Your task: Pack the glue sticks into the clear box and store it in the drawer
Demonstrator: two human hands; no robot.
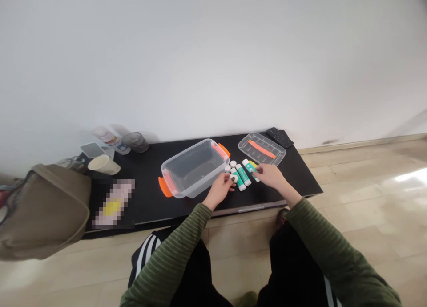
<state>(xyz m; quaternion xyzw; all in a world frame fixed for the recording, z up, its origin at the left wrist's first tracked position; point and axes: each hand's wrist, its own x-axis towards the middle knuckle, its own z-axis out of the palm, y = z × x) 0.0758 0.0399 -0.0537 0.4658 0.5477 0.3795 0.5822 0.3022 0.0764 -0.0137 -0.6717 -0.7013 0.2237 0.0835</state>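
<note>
Several green-and-white tubes that look like glue sticks lie side by side on the black table, among them one glue stick (243,175) in the middle. My right hand (270,175) has its fingers closed on the lower end of the rightmost glue stick (248,167). A yellow piece (253,163) shows just behind it. My left hand (220,189) is at the left end of the row, its fingers closed around a small white thing (234,178), partly hidden. Two round white tops (233,163) stand beside the clear plastic box (187,192), which has orange latches.
The box's clear lid (245,146) with an orange handle lies at the back right, next to a black dotted object (282,138). Leftward are a paper cup (104,164), a bottle (111,140), a dark grey object (135,141), a blurred-out packet (115,204) and a brown bag (46,209).
</note>
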